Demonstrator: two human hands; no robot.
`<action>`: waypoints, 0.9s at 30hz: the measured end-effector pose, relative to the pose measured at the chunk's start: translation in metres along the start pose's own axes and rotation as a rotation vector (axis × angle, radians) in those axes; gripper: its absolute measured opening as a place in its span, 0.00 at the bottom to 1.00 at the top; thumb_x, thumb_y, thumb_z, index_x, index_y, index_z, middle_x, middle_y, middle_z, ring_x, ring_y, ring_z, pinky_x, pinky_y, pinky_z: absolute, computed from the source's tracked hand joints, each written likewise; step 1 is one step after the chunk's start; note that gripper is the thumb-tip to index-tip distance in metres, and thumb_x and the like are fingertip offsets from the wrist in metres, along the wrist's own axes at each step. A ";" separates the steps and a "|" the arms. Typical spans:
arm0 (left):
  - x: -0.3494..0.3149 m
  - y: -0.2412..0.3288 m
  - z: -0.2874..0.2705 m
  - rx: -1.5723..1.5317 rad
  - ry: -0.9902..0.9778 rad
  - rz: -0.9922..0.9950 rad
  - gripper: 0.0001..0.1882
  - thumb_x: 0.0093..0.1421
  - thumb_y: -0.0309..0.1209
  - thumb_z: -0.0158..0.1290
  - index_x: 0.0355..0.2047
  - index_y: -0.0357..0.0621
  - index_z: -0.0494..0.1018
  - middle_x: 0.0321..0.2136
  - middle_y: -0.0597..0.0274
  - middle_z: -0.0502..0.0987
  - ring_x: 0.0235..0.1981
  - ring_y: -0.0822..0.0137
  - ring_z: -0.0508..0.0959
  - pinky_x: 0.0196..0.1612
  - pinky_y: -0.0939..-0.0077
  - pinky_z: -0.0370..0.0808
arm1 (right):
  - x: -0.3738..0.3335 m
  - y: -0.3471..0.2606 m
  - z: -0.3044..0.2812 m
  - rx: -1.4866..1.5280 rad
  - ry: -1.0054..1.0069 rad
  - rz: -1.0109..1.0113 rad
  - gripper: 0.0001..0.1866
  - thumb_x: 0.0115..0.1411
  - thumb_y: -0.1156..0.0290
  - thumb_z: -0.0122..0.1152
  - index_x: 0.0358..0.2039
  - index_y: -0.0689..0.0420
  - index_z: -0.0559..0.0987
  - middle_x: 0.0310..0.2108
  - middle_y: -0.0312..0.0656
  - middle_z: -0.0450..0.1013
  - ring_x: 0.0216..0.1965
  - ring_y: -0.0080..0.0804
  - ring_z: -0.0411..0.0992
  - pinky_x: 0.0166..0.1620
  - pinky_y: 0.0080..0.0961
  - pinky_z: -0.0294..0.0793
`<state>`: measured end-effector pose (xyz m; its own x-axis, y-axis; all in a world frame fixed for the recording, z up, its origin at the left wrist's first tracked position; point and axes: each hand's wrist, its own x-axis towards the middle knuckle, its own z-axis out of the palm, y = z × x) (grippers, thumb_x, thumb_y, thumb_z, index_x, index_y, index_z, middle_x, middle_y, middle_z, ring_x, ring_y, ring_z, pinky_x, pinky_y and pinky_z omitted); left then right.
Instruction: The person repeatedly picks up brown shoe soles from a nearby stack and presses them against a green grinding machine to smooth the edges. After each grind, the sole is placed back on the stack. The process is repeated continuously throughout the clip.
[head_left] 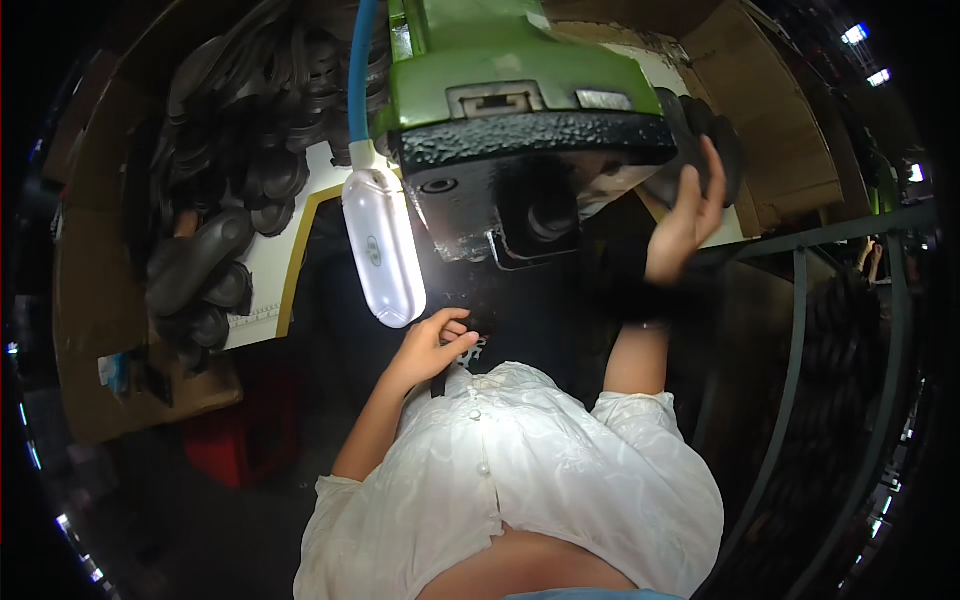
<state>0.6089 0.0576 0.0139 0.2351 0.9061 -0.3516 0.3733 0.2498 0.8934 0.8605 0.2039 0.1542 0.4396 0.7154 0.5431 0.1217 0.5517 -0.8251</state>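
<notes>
left hand [432, 346] just below a lit lamp [382, 250], fingers loosely curled, thumb apart, right hand [686, 222] beside dark soles [729, 165], fingers raised and wide, green machine [520, 85] ahead

White tabletop [262, 305], heaped dark footwear [208, 248] (soles, apparently)

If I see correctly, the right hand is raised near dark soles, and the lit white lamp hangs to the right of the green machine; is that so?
Not quite: the head view shows the lit white lamp hanging to the left of the green machine, not the right. The right hand is indeed raised near dark soles.
</notes>
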 end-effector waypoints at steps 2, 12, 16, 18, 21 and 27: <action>0.000 0.002 -0.006 0.015 0.023 0.001 0.22 0.51 0.35 0.56 0.44 0.35 0.67 0.31 0.55 0.76 0.31 0.69 0.76 0.37 0.78 0.72 | 0.011 0.037 -0.002 -0.043 -0.072 0.166 0.21 0.56 0.72 0.51 0.52 0.57 0.65 0.36 0.40 0.71 0.27 0.18 0.69 0.21 0.11 0.69; -0.010 0.002 -0.023 -0.002 0.136 -0.004 0.18 0.53 0.31 0.54 0.43 0.34 0.68 0.28 0.58 0.76 0.28 0.73 0.75 0.34 0.81 0.71 | 0.026 0.212 0.020 -0.456 -0.220 0.146 0.30 0.47 0.61 0.59 0.50 0.62 0.66 0.46 0.59 0.65 0.48 0.46 0.64 0.47 0.31 0.64; -0.013 -0.004 -0.025 -0.009 0.160 -0.011 0.18 0.53 0.32 0.54 0.42 0.34 0.69 0.28 0.59 0.76 0.28 0.74 0.75 0.34 0.80 0.72 | 0.079 0.195 0.012 -0.444 -0.147 0.320 0.28 0.44 0.61 0.61 0.45 0.63 0.71 0.35 0.50 0.72 0.33 0.34 0.72 0.36 0.26 0.71; -0.016 -0.019 -0.028 -0.037 0.201 -0.032 0.17 0.53 0.31 0.54 0.41 0.34 0.70 0.28 0.58 0.76 0.28 0.74 0.75 0.34 0.80 0.72 | 0.091 0.181 0.026 -0.098 -0.035 0.400 0.27 0.44 0.62 0.61 0.45 0.62 0.72 0.31 0.49 0.72 0.30 0.29 0.72 0.32 0.25 0.72; -0.022 -0.020 -0.030 -0.052 0.244 -0.055 0.17 0.53 0.31 0.54 0.40 0.34 0.70 0.28 0.57 0.77 0.28 0.73 0.76 0.34 0.80 0.72 | 0.117 0.209 0.019 -0.507 -0.232 0.499 0.30 0.46 0.59 0.56 0.47 0.65 0.70 0.38 0.54 0.72 0.40 0.36 0.71 0.45 0.28 0.67; -0.026 -0.016 -0.054 -0.007 0.395 0.041 0.15 0.52 0.32 0.55 0.38 0.36 0.71 0.29 0.55 0.77 0.30 0.69 0.77 0.33 0.79 0.73 | 0.128 0.273 0.005 -0.379 -0.428 0.522 0.25 0.50 0.63 0.51 0.43 0.70 0.71 0.37 0.50 0.72 0.40 0.36 0.70 0.44 0.27 0.66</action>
<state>0.5481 0.0483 0.0239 -0.1144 0.9766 -0.1819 0.3642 0.2116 0.9070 0.9458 0.4485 -0.0012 0.1509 0.9884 0.0182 0.3230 -0.0319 -0.9459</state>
